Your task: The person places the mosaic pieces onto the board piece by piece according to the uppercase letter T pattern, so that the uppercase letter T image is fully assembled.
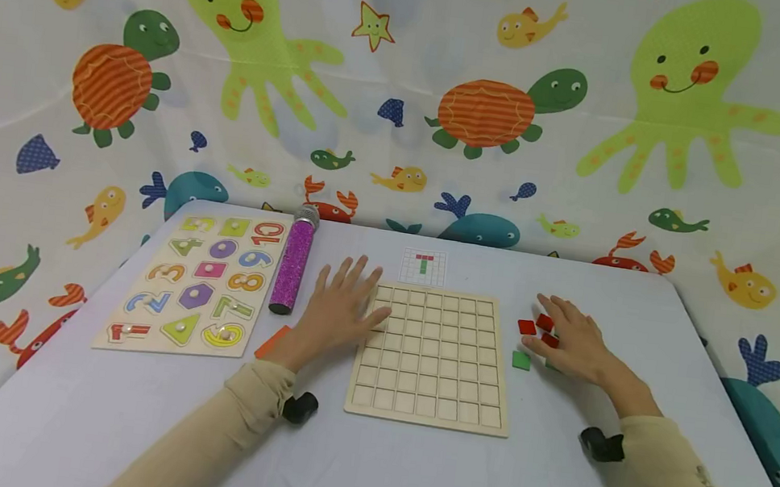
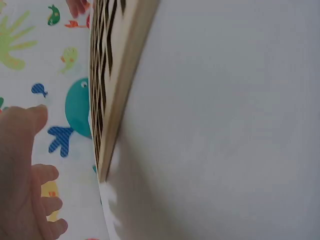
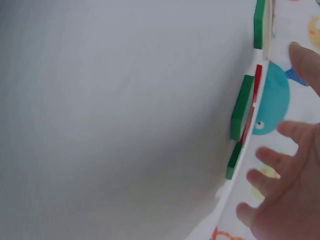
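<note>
A wooden grid board (image 1: 431,354) lies flat on the table, its square cells bare. My left hand (image 1: 340,310) spreads over the board's left edge, thumb across the rim in the head view; the left wrist view shows the hand (image 2: 20,165) raised with nothing in it. On the other side, my right hand (image 1: 571,343) hovers over small red tiles (image 1: 527,327) and green tiles (image 1: 521,360), fingers loosely bent and holding nothing. The right wrist view shows green tiles (image 3: 243,107) on the table below that hand, which hides part of the group.
Behind the board lies a small printed grid card (image 1: 424,266) with a red and green T. To the left are a number-and-shape puzzle board (image 1: 191,284), a purple glittery microphone (image 1: 293,264) and an orange piece (image 1: 271,342), partly behind the left wrist. A patterned cloth (image 1: 391,114) hangs behind.
</note>
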Demonstrator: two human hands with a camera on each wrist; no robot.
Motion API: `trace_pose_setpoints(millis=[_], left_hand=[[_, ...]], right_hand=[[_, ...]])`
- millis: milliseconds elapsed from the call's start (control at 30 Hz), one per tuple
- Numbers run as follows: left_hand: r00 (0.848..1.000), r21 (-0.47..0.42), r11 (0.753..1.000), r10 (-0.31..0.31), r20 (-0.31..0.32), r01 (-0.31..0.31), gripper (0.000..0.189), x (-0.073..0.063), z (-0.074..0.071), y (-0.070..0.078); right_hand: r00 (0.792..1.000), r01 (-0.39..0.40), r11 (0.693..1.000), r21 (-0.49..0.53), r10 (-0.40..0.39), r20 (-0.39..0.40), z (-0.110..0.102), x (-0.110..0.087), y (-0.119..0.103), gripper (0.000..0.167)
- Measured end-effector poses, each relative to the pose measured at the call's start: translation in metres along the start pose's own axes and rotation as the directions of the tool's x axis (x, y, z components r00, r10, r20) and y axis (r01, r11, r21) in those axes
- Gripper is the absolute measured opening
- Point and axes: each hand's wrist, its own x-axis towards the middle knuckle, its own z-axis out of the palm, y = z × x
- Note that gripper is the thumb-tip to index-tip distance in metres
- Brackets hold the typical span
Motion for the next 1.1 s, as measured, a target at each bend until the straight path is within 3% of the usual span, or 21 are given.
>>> trace_pose_setpoints(millis=[267, 500, 800, 1100], left_hand=[[0.993, -0.158, 0.984, 0.099, 0.069, -0.088, 0.07, -0.043, 0.003, 0.026], [0.98, -0.203, 0.964, 0.19, 0.066, -0.173, 0.067, -0.074, 0.003, 0.035], [0.965, -0.222, 0.943, 0.26, 0.027, -0.248, 0.065, -0.083, 0.003, 0.035], [0.963, -0.211, 0.944, 0.268, 0.044, -0.253, 0.062, -0.088, 0.006, 0.035]], right_hand=[[0.994, 0.098, 0.993, 0.061, -0.094, -0.063, 0.007, 0.004, -0.002, 0.047], [0.988, 0.127, 0.992, 0.019, -0.125, -0.087, 0.009, 0.007, -0.002, 0.036], [0.988, 0.131, 0.991, 0.018, -0.129, -0.087, 0.008, 0.007, -0.002, 0.032], [0.986, 0.139, 0.99, -0.017, -0.14, -0.087, 0.007, 0.012, -0.006, 0.028]])
